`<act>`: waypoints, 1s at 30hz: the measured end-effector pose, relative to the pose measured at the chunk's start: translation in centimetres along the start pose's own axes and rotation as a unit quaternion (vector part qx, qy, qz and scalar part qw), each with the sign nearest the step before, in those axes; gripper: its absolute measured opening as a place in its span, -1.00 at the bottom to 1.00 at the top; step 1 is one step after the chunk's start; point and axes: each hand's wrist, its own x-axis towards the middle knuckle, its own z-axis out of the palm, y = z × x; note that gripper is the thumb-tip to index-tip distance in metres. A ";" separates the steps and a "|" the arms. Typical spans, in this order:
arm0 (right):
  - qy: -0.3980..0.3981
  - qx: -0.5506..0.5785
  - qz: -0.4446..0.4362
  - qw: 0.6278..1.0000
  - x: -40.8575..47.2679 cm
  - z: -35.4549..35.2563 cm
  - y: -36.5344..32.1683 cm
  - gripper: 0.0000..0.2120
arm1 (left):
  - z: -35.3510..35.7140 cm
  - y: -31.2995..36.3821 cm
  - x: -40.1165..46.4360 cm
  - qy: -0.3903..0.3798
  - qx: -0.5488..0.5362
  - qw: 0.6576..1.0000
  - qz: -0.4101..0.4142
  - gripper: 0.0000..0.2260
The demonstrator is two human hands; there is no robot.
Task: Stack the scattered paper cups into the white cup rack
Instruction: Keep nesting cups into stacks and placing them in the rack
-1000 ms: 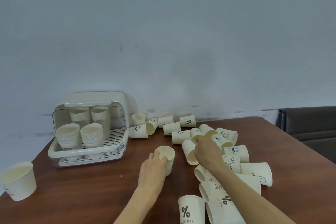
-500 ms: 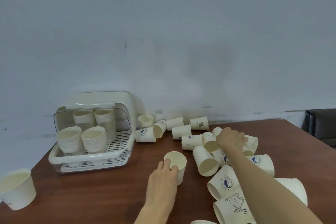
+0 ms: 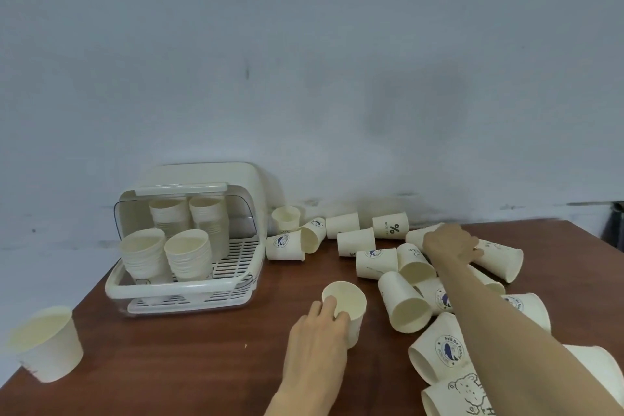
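The white cup rack (image 3: 184,287) stands at the table's back left with its lid raised and several stacks of paper cups (image 3: 187,255) inside. My left hand (image 3: 317,344) grips an upright cup (image 3: 347,304) at mid-table. My right hand (image 3: 449,246) reaches far into the pile of scattered cups (image 3: 405,300) and rests curled on a lying cup (image 3: 499,258) at the back right; what its fingers hold is hidden. Several cups lie on their sides around my right forearm.
A larger paper bowl (image 3: 45,344) stands near the table's left front corner. The brown table (image 3: 189,358) ends at a grey-white wall behind the rack. A dark chair edge (image 3: 616,223) shows at the far right.
My right hand moved from the middle of the pile to its back right. My left hand stayed on the upright cup. The view drew nearer and shifted left.
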 end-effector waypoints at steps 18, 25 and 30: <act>0.099 -0.131 -0.321 0.933 -4.9 -1.1 -1.0 -0.81 | -2.3 0.6 -1.3 -0.060 -0.021 0.993 -0.098 -0.74; 0.065 -0.092 -0.359 0.927 -8.5 -2.1 -1.3 -0.84 | -3.3 -0.9 -3.3 -0.026 -0.054 0.989 -0.134 -0.81; 0.028 -0.053 -0.373 0.926 -11.0 -2.6 -2.2 -0.82 | -4.7 -2.9 -4.3 0.016 -0.066 0.986 -0.154 -0.86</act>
